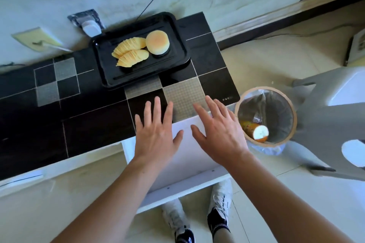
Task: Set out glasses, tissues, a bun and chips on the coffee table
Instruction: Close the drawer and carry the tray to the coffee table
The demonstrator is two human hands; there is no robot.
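Observation:
A black tray [177, 31] lies on the dark tiled table top [88, 116] at its far side. On the tray sit a round pale bun [157, 42] and two fanned stacks of chips [131, 51] to its left. My left hand [156, 126] and my right hand [219, 126] hover side by side over the table's near edge and an open white drawer [189, 165], palms down, fingers spread, holding nothing. Neither hand touches the tray. No glasses or tissues show.
A round bin [265, 115] with a clear liner and a discarded chip can stands on the floor right of the table. A grey plastic stool [333, 124] is further right. A white plug [91, 28] sits behind the tray. My shoes are below the drawer.

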